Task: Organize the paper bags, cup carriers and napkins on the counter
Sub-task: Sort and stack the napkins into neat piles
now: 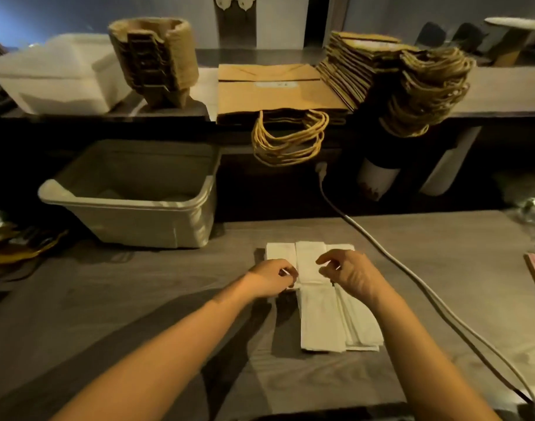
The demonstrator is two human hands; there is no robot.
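White napkins (322, 317) lie in overlapping stacks on the lower wooden counter (108, 314), in front of me. My left hand (272, 278) pinches the left edge of the napkins at mid-stack. My right hand (348, 273) hovers over their right side with fingers curled and apart, holding nothing. On the raised shelf behind, a stack of brown pulp cup carriers (155, 60) stands at left. Flat brown paper bags (278, 92) lie in the middle, their rope handles hanging over the edge. A taller leaning pile of paper bags (381, 77) sits at right.
A beige plastic bin (132, 192) stands on the counter at the left rear. White foam boxes (56, 71) sit on the shelf's left. A grey cable (412, 287) runs diagonally across the counter right of the napkins. Dark clutter lies at the far left edge.
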